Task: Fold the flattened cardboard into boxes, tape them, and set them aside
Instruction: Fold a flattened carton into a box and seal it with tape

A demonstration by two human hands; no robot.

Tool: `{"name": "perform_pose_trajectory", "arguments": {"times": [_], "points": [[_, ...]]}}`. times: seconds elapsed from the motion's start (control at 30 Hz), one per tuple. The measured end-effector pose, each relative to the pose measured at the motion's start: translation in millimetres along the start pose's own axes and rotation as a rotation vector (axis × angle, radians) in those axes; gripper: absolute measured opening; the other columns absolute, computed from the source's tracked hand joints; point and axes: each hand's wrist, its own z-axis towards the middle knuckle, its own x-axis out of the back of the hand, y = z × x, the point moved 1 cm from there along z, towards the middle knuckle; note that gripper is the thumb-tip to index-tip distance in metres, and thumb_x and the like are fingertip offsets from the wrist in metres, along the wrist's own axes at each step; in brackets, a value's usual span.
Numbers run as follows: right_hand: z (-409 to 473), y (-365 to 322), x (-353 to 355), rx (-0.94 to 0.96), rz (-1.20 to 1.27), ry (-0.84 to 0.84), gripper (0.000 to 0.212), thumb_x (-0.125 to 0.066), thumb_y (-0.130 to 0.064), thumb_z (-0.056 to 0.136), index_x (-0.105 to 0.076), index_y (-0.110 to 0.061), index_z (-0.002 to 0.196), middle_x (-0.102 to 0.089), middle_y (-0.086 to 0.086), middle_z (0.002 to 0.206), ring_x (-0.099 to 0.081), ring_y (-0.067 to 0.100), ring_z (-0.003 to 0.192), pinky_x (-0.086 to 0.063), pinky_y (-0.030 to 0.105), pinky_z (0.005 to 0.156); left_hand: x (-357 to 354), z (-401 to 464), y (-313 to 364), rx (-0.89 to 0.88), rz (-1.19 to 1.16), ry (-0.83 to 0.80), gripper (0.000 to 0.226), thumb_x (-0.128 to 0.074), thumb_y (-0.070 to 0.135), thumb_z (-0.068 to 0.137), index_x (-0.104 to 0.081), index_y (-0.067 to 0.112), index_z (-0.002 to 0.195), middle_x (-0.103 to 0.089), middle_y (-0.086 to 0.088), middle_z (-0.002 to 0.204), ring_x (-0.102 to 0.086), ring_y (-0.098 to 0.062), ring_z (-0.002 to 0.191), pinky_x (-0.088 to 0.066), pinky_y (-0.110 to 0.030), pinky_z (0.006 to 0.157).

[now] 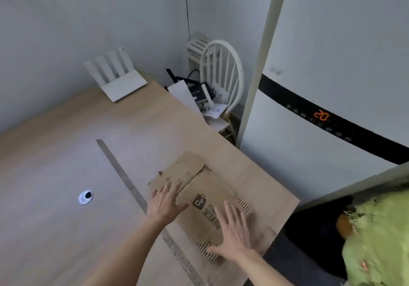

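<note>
A flattened brown cardboard box with a black logo and striped edges lies on the wooden table near its right edge. My left hand lies flat on the cardboard's left part, fingers straight and spread. My right hand lies flat on its near right part, fingers also spread. Neither hand grips anything. No tape roll is in view.
A white router with several antennas stands at the table's far end. A round cable hole and a grey strip mark the tabletop. A white chair holding clutter and a tall white appliance stand to the right.
</note>
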Motion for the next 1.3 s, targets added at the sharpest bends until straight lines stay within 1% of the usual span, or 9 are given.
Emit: {"name": "perform_pose_trajectory", "arguments": {"times": [0.17, 0.4, 0.53, 0.6, 0.67, 0.83, 1.03, 1.13, 1.3], "points": [[35.3, 9.6, -27.2, 0.088, -0.075, -0.023, 0.135, -0.064, -0.078, 0.072, 0.043, -0.036, 0.142, 0.047, 0.011, 0.153, 0.041, 0.03, 0.142, 0.019, 0.059, 0.116, -23.0, 42.5, 1.2, 0.072, -0.046, -0.039, 0.089, -0.054, 0.075, 0.085, -0.019, 0.038, 0.158, -0.023, -0.003, 0.164, -0.031, -0.024, 0.147, -0.024, -0.04, 0.118], [83.1, 64.8, 17.1, 0.173, -0.12, -0.01, 0.125, -0.073, -0.06, 0.078, 0.024, -0.041, 0.153, 0.049, 0.009, 0.152, 0.039, 0.029, 0.144, 0.016, 0.051, 0.122, -25.2, 73.5, 17.4, 0.269, -0.139, -0.031, 0.107, -0.066, 0.079, 0.072, -0.009, 0.043, 0.155, 0.001, -0.016, 0.166, -0.004, -0.035, 0.153, -0.016, -0.053, 0.122], [106.0, 98.1, 40.1, 0.033, 0.091, -0.026, 0.117, -0.073, -0.05, 0.08, 0.018, -0.047, 0.154, 0.039, 0.007, 0.159, 0.018, 0.029, 0.154, 0.0, 0.048, 0.126, -27.5, 78.9, 23.6, 0.463, -0.218, -0.011, 0.118, -0.07, 0.083, 0.062, -0.009, 0.044, 0.155, 0.005, -0.022, 0.163, -0.001, -0.041, 0.152, -0.019, -0.061, 0.117], [113.0, 106.5, 44.7, 0.026, 0.316, -0.111, 0.11, -0.071, -0.045, 0.08, 0.01, -0.053, 0.153, 0.026, 0.002, 0.165, 0.001, 0.025, 0.156, -0.016, 0.042, 0.125, -34.0, 76.4, 19.3, 0.535, -0.296, 0.001, 0.121, -0.072, 0.084, 0.058, -0.007, 0.048, 0.154, 0.002, -0.023, 0.162, -0.006, -0.043, 0.15, -0.022, -0.064, 0.116], [119.8, 106.5, 48.9, 0.027, 0.503, -0.141, 0.106, -0.07, -0.044, 0.081, 0.007, -0.055, 0.153, 0.015, 0.0, 0.168, -0.003, 0.018, 0.156, -0.022, 0.039, 0.123, -41.1, 73.6, 13.8, 0.582, -0.369, -0.002, 0.127, -0.072, 0.086, 0.054, -0.001, 0.052, 0.153, -0.004, -0.023, 0.161, -0.016, -0.044, 0.148, -0.025, -0.064, 0.115], [138.9, 90.4, 59.4, -0.034, 0.691, 0.09, 0.113, -0.081, -0.042, 0.078, -0.003, -0.039, 0.16, -0.02, 0.0, 0.164, -0.02, 0.017, 0.152, -0.024, 0.037, 0.122, -50.8, 69.8, 5.0, 0.573, -0.448, 0.023, 0.134, -0.074, 0.087, 0.047, 0.0, 0.052, 0.153, -0.017, -0.022, 0.155, -0.027, -0.043, 0.144, -0.03, -0.063, 0.113], [128.5, 76.3, 66.6, -0.056, 0.742, 0.158, 0.118, -0.083, -0.05, 0.073, 0.001, -0.05, 0.156, -0.03, -0.005, 0.139, -0.042, 0.018, 0.134, -0.038, 0.037, 0.109, -46.5, 48.6, -1.1, 0.555, -0.621, 0.101, 0.14, -0.07, 0.094, 0.038, 0.0, 0.055, 0.152, -0.022, -0.021, 0.152, -0.031, -0.042, 0.142, -0.04, -0.057, 0.109], [116.2, 64.7, 81.0, -0.017, 0.786, 0.188, 0.117, -0.083, -0.055, 0.072, 0.003, -0.063, 0.15, -0.03, -0.01, 0.132, -0.042, 0.015, 0.129, -0.038, 0.037, 0.105, -35.7, 30.0, -6.1, 0.523, -0.736, 0.138, 0.147, -0.066, 0.1, 0.027, 0.0, 0.058, 0.151, -0.025, -0.019, 0.152, -0.033, -0.04, 0.142, -0.039, -0.055, 0.112], [79.9, 36.3, 100.7, 0.062, 0.804, 0.239, 0.115, -0.082, -0.062, 0.069, 0.004, -0.069, 0.146, -0.019, -0.006, 0.164, -0.017, 0.02, 0.152, -0.028, 0.053, 0.119, -20.2, -22.5, -20.4, 0.363, -0.927, 0.217, 0.143, -0.081, 0.088, 0.03, 0.002, 0.071, 0.144, -0.032, -0.013, 0.146, -0.041, -0.036, 0.136, -0.041, -0.054, 0.11]]}}
